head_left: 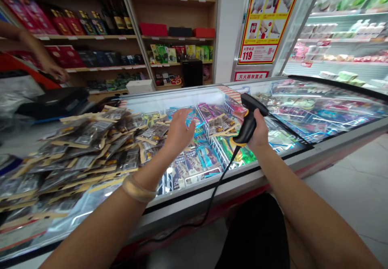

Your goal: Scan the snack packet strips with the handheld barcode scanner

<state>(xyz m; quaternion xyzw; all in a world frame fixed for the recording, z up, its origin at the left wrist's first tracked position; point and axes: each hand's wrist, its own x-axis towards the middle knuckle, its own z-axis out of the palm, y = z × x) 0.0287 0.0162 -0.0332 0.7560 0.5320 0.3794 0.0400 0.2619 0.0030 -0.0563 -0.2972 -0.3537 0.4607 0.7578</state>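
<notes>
In my right hand [259, 129] is a black barcode scanner [249, 125] with yellow trim, gripped by its handle. Its head points up and to the left, and a black cord [216, 188] runs down from the handle. My left hand [179, 130] is raised above the freezer, fingers apart and nothing in it. A gold bangle [138, 190] circles that wrist. To its left, a heap of clear-front packets with tan edges [91, 139] lies on the freezer's glass top. A few similar packets [222, 124] lie further right, near the scanner.
Ice-cream packs [195, 162] and white wire baskets [220, 151] show inside the chest freezer [206, 198]. At the far left, another person's arm [39, 54] reaches over a black device [57, 101]. Shelves [178, 38] of boxes and bottles stand behind; a lit cooler [342, 42] is at right.
</notes>
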